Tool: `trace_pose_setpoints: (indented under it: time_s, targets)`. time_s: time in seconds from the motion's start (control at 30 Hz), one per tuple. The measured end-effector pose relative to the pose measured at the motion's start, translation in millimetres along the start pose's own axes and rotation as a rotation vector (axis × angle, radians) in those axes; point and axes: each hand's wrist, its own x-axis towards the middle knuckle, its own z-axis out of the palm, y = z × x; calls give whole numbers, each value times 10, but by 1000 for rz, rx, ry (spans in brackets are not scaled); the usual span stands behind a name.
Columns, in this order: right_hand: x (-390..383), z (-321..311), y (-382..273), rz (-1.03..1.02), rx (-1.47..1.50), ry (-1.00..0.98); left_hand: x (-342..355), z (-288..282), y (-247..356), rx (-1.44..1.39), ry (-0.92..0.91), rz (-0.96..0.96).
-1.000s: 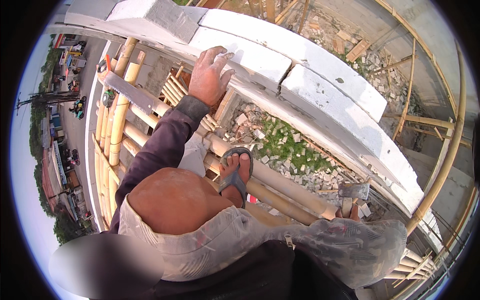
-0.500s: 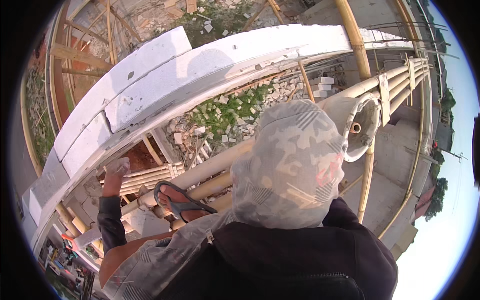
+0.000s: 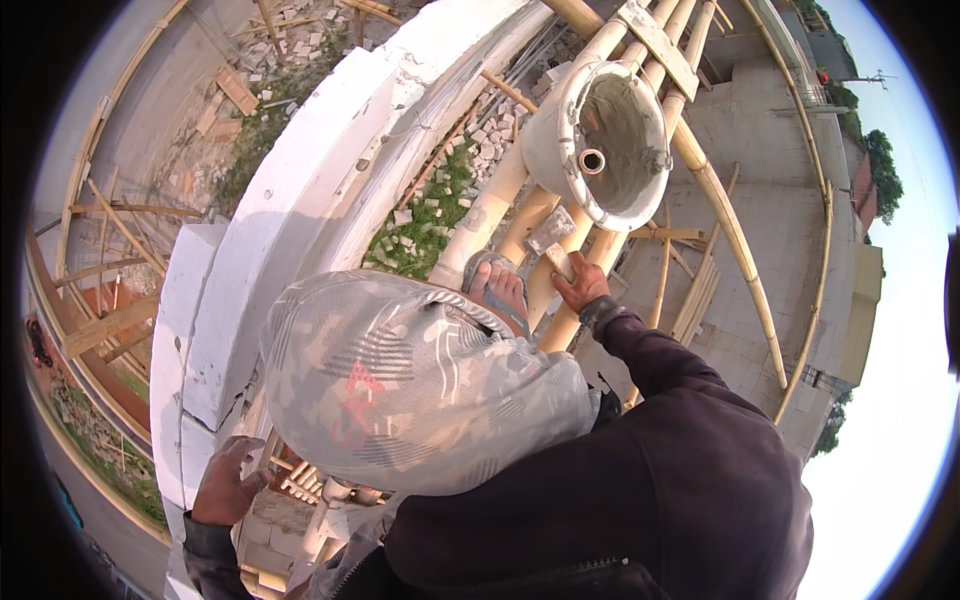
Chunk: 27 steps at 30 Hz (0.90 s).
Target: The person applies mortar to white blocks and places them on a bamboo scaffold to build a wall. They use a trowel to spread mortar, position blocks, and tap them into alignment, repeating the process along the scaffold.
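Note:
At the right, my right hand [image 3: 582, 284] grips the pale wooden handle of a small trowel [image 3: 550, 230], whose flat blade is crusted with grey mortar. The blade lies over the bamboo poles [image 3: 500, 192], just below a white bucket [image 3: 548, 125]. Grey mortar [image 3: 625, 125] coats the bucket's inside, and the round end of a tube-like piece [image 3: 592, 161] pokes out of it. My left hand [image 3: 228, 484] is empty, its fingers apart and bent, beside the white block wall [image 3: 222, 330]. My sandalled foot [image 3: 498, 292] rests on the bamboo next to my right hand.
Bamboo scaffold poles [image 3: 735, 235] run along the right side above a grey concrete surface [image 3: 775, 190]. Far below, between wall and scaffold, lie grass [image 3: 425, 225] and broken block rubble. Wooden beams [image 3: 110, 325] stand beyond the wall at the left.
My view and body have turned toward the bucket. My right hand, hidden before, now shows with the trowel in it. My left hand has come lower, beside the wall.

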Motion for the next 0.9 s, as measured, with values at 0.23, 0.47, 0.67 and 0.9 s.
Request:
trace_pose_setpoints:
  time_s: [0.23, 0.47, 0.67, 0.9]
  targets:
    - [39, 11, -140, -179, -135, 133, 542, -51, 362, 36, -31, 248]
    - [-122, -838, -811, -421, 32, 305, 690, 297, 264, -7, -47, 260]
    - [1152, -1742, -1032, -4, 117, 79, 712, 283, 139, 107, -1, 348]
    - [1912, -1694, -851, -303, -500, -640, 669, 354, 145, 84, 18, 252]
